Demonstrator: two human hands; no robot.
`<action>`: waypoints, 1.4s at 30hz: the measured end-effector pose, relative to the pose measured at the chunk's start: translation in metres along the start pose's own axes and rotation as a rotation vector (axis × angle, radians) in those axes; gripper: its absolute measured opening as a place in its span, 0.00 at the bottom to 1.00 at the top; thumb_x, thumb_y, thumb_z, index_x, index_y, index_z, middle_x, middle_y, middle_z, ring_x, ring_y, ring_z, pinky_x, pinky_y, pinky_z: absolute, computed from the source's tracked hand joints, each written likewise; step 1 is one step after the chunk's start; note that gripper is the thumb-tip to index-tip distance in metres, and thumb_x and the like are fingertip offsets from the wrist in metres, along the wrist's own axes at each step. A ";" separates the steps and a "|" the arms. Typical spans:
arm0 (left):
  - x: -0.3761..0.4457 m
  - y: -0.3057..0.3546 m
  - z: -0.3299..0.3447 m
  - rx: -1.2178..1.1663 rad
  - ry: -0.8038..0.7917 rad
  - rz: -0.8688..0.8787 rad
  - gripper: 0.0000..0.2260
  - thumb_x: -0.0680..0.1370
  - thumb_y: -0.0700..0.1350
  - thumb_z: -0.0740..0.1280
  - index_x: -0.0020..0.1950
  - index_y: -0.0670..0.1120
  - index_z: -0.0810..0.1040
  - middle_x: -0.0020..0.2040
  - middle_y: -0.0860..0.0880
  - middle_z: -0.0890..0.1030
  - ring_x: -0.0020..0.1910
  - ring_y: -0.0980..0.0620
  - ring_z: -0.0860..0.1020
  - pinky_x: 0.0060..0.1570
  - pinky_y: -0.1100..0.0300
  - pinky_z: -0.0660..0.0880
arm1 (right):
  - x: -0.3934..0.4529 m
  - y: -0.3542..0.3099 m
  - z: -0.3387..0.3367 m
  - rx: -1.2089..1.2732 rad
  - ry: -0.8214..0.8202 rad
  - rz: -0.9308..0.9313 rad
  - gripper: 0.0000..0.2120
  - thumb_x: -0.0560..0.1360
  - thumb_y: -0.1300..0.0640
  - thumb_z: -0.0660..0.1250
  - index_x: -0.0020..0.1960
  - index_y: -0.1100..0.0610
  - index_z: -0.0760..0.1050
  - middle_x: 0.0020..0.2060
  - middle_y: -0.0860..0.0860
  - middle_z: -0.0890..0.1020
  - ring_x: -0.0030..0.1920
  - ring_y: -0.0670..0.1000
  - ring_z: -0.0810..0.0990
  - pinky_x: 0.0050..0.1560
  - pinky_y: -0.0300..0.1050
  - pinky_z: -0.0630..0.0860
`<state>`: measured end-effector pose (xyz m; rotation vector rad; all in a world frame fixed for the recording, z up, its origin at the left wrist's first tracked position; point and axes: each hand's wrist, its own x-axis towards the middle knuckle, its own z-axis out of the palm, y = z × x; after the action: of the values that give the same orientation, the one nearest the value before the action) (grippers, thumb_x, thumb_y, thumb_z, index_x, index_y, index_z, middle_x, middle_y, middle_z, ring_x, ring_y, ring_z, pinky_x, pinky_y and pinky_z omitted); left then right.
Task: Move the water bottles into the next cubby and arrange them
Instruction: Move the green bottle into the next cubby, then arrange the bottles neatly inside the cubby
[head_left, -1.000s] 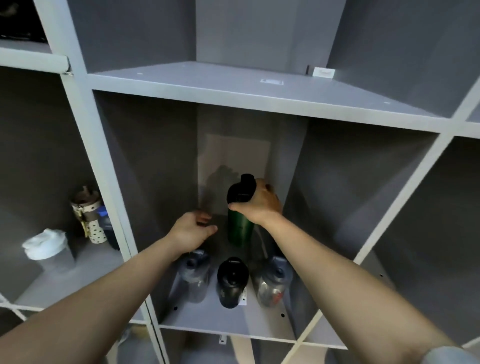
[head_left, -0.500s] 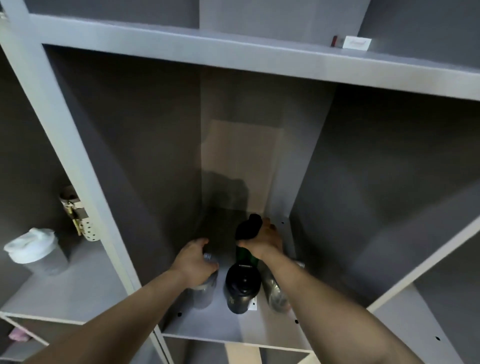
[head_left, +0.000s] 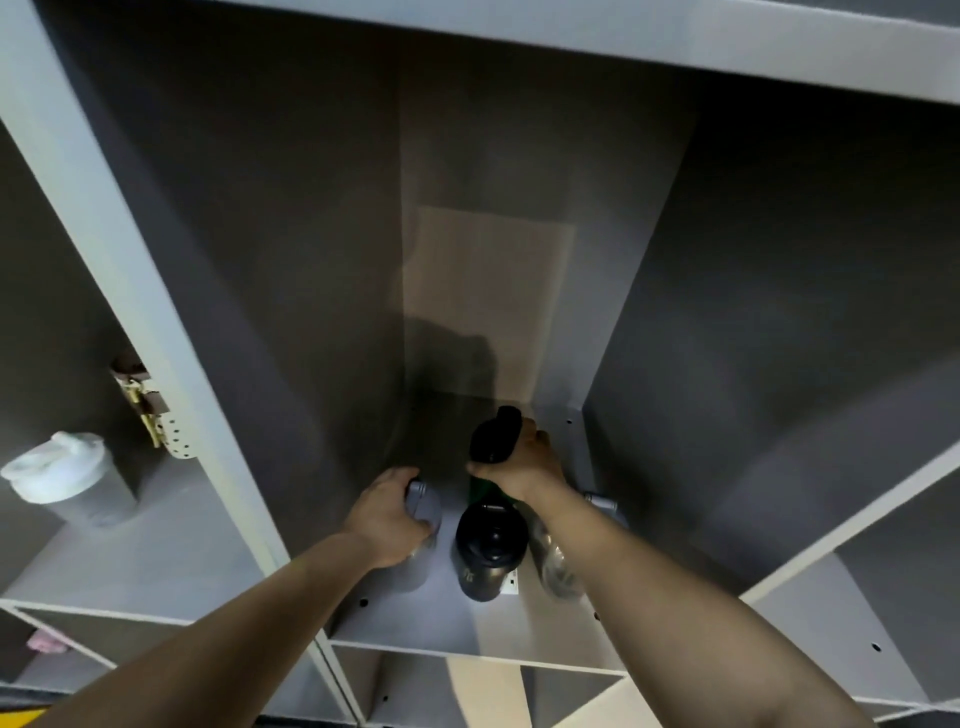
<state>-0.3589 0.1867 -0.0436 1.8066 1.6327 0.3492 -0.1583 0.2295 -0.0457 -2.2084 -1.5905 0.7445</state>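
Note:
Inside the middle cubby (head_left: 415, 623) stand several bottles. My right hand (head_left: 522, 462) grips the black lid of a green bottle (head_left: 493, 436) at the back of the row. My left hand (head_left: 387, 514) is closed over the grey lid of a clear bottle (head_left: 423, 512) at the front left. A black bottle (head_left: 485, 553) stands at the front centre between my arms. Another clear bottle (head_left: 558, 566) with a grey lid sits at the front right, mostly hidden under my right forearm.
The left cubby holds a white-lidded shaker (head_left: 57, 478) and a dotted tumbler (head_left: 166, 431) half hidden behind the divider (head_left: 130, 291). A shelf board (head_left: 623, 31) runs overhead. The right cubby (head_left: 831, 623) shows a bare floor. Lower cubbies lie below.
The view has moved closer and tilted down. My left hand went from hovering to closing over the clear bottle's lid. My right hand stays on the green bottle at the back.

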 end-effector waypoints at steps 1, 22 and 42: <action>-0.002 -0.001 -0.001 -0.041 -0.005 -0.022 0.34 0.70 0.43 0.71 0.75 0.47 0.63 0.72 0.47 0.68 0.69 0.46 0.70 0.67 0.59 0.66 | -0.003 0.000 -0.002 0.017 -0.010 -0.001 0.49 0.62 0.33 0.76 0.74 0.51 0.59 0.70 0.54 0.69 0.69 0.58 0.71 0.67 0.50 0.72; -0.041 -0.034 0.002 -1.148 0.059 -0.333 0.30 0.81 0.60 0.49 0.72 0.39 0.66 0.74 0.41 0.68 0.74 0.43 0.65 0.71 0.51 0.61 | -0.101 -0.019 0.092 0.811 -0.185 0.163 0.20 0.79 0.69 0.60 0.69 0.55 0.72 0.56 0.51 0.79 0.56 0.52 0.78 0.50 0.36 0.74; -0.046 -0.037 0.001 -1.236 -0.078 -0.323 0.30 0.78 0.64 0.54 0.69 0.43 0.71 0.60 0.46 0.78 0.54 0.51 0.77 0.60 0.56 0.67 | -0.108 -0.026 0.086 0.675 -0.208 0.089 0.23 0.77 0.62 0.63 0.71 0.50 0.72 0.59 0.45 0.77 0.65 0.50 0.76 0.71 0.49 0.70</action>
<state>-0.3960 0.1423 -0.0569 0.6053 1.1466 0.8708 -0.2547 0.1328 -0.0771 -1.7448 -1.0896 1.3390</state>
